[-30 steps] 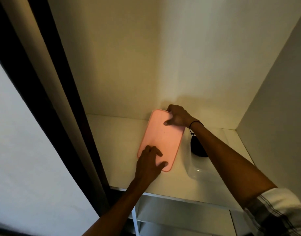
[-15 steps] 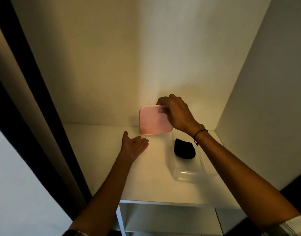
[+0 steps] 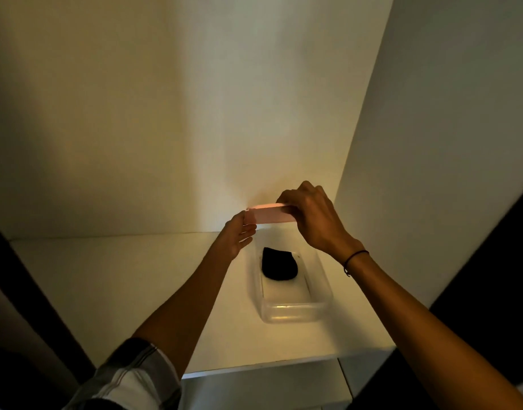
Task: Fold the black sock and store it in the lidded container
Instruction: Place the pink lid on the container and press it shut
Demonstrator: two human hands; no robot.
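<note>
The folded black sock [image 3: 279, 264] lies in the far half of a clear plastic container [image 3: 292, 312] that stands uncovered on a white shelf [image 3: 130, 285]. Above the container's far end, the pink lid [image 3: 269, 216] hangs in the air, seen nearly edge-on. My right hand [image 3: 312, 217] grips its right end from above. My left hand [image 3: 239, 235] holds its left end, thumb over the edge and fingers underneath. The lid does not touch the container.
The shelf sits in a white alcove with a back wall [image 3: 195, 113] and a right side wall [image 3: 431, 143] close to the container. A dark frame [image 3: 26, 285] borders the left. Lower shelving [image 3: 266, 386] shows beneath the front edge.
The lid was lying flat on the shelf left of the container; my right hand lifted it and carried it right, above the container. My left hand, flat on the shelf, has risen and taken the lid's left end.
</note>
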